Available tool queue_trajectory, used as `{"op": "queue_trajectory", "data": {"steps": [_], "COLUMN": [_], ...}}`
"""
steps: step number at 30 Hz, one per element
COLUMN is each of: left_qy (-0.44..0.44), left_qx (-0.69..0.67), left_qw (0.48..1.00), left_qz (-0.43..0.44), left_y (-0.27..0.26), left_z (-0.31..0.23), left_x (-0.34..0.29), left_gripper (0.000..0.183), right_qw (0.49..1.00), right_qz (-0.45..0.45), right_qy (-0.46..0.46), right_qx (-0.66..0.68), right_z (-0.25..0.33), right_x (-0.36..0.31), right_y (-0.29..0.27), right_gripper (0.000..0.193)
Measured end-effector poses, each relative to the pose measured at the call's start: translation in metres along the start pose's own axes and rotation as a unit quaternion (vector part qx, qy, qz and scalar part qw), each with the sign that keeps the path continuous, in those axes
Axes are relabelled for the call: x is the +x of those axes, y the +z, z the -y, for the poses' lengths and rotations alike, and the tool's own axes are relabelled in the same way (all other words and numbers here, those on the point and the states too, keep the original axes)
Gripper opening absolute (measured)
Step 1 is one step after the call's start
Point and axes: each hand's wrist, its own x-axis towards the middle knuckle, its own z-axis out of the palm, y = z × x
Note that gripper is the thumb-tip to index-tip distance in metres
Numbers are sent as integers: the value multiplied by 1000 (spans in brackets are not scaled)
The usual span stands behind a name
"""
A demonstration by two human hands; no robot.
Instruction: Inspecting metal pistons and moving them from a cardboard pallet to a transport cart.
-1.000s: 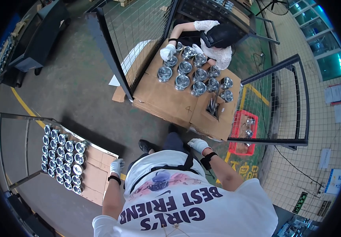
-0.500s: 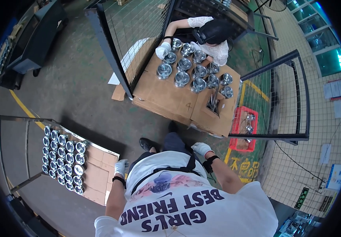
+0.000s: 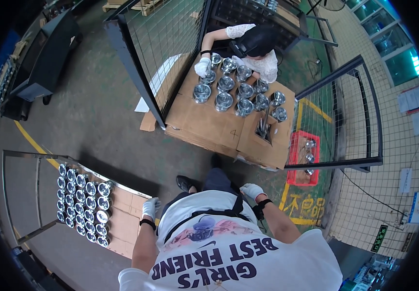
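Note:
My left hand (image 3: 150, 207), in a white glove, hangs at my side by the near corner of the left cardboard-covered stand (image 3: 127, 199). Its fingers look loose, with nothing seen in them. On that stand, rows of shiny round metal parts (image 3: 90, 202) with hollow tops stand close together. At my other side my right hand (image 3: 252, 190), also gloved, is loosely bent and apart from the table; no object shows in it. Ahead, a cardboard-topped table (image 3: 195, 123) bears several larger metal parts of similar look (image 3: 224, 101), beyond the reach of both hands.
Across the table a person (image 3: 262, 60) bends over the parts, a gloved hand (image 3: 202, 67) on one. A small cardboard box (image 3: 263, 130) holds dark tools. Mesh side frames (image 3: 139, 72) flank the table. A red crate (image 3: 302, 180) with metal parts stands on the floor at right.
The view has shifted slightly, so the left stand appears farther right. Across the table, the other person's gloved hand has moved a little toward the parts. My hands stay at my sides.

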Motion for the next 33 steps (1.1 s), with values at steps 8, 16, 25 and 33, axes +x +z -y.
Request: {"op": "queue_trajectory", "data": {"steps": [8, 16, 25, 33], "left_qy": [-19, -18, -17, -18], "left_qx": [-10, -44, -35, -24], "left_qw": [1000, 999, 999, 1000], "left_qz": [-7, 2, -9, -2], "left_y": [-8, -16, -10, 1], "left_z": [21, 40, 42, 32], "left_x": [10, 15, 10, 19], "left_gripper": [17, 17, 18, 17], "right_qw": [999, 998, 999, 999], "right_qz": [6, -47, -37, -31], "right_qy": [-12, -23, -24, -15], "right_qx": [-33, -17, -24, -31], "right_z": [4, 11, 9, -12], "right_x": [-3, 10, 12, 11], "right_y": [-6, -15, -13, -6], "right_gripper": [43, 44, 44, 43]}}
